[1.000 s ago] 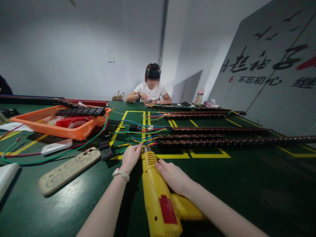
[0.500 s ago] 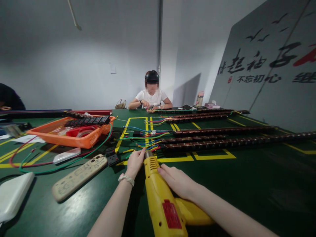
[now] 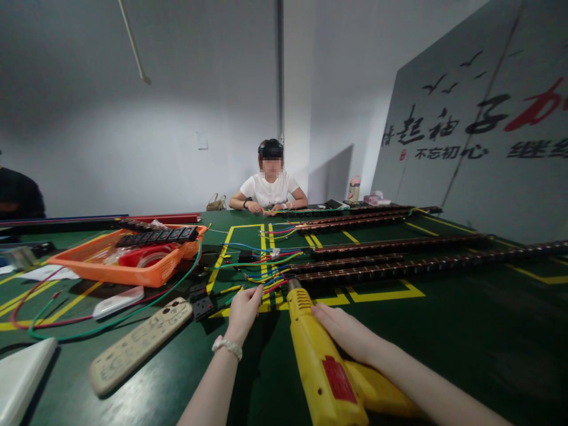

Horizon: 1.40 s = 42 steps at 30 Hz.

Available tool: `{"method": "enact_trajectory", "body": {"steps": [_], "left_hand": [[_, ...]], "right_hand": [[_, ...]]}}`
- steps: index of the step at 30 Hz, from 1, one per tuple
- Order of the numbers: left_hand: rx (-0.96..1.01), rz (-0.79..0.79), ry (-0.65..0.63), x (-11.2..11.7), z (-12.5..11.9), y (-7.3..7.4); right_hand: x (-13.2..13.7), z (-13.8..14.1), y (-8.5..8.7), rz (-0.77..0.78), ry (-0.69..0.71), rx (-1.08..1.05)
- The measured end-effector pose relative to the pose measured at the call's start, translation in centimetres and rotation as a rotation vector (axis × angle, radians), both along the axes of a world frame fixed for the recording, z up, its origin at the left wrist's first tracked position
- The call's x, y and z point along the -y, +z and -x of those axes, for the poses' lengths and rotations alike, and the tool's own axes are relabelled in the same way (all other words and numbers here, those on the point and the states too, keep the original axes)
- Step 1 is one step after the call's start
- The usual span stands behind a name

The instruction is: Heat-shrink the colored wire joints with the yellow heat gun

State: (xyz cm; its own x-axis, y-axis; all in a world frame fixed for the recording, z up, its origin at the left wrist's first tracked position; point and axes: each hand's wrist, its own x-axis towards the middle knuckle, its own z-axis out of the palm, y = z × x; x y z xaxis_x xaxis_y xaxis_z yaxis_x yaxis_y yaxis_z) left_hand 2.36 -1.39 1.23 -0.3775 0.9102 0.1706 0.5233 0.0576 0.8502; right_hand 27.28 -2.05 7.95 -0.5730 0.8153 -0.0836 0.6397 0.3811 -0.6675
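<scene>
My right hand (image 3: 344,331) is closed on a yellow heat gun (image 3: 313,361), its thumb and fingers along the top of the body. The gun's metal nozzle points away from me, close to the near end of a long dark slotted strip (image 3: 355,277). To the left of the nozzle, my left hand (image 3: 243,310) pinches at the coloured wires (image 3: 275,285), red, yellow, blue and green, that come out of the strip. Exactly which wires lie between its fingertips is hard to see. A light scrunchie (image 3: 227,348) circles the left wrist.
An orange basket (image 3: 110,273) holding parts stands at left. Nearer lie a beige power strip (image 3: 142,346), a black socket block (image 3: 202,303), a white case (image 3: 24,378) and loose red and green cables. More dark strips (image 3: 394,241) lie beyond. Across the green table sits a co-worker (image 3: 270,186).
The heat gun and my right hand have shifted to the right, so the nozzle is now apart from my left fingertips. My left hand stays at the wires. The view has tilted slightly upward.
</scene>
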Motion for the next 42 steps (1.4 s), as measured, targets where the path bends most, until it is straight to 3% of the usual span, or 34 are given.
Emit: {"method": "enact_trajectory", "body": {"steps": [13, 22, 27, 37, 42], "left_hand": [[-0.029, 0.012, 0.003, -0.2, 0.1, 0.3], [0.009, 0.012, -0.013, -0.4, 0.3, -0.3], [0.037, 0.006, -0.021, -0.7, 0.4, -0.6], [-0.015, 0.005, -0.01, -0.4, 0.3, -0.1], [-0.073, 0.028, 0.065, -0.5, 0.1, 0.3]], "right_hand": [[-0.6, -0.9, -0.4, 0.038, -0.039, -0.029], [-1.0, -0.2, -0.4, -0.05, 0.083, 0.015], [-1.8, 0.7, -0.2, -0.13, 0.243, 0.059], [-2.8, 1.9, -0.3, -0.19, 0.407, 0.092], [-3.0, 2.3, -0.1, -0.201, 0.44, 0.095]]}}
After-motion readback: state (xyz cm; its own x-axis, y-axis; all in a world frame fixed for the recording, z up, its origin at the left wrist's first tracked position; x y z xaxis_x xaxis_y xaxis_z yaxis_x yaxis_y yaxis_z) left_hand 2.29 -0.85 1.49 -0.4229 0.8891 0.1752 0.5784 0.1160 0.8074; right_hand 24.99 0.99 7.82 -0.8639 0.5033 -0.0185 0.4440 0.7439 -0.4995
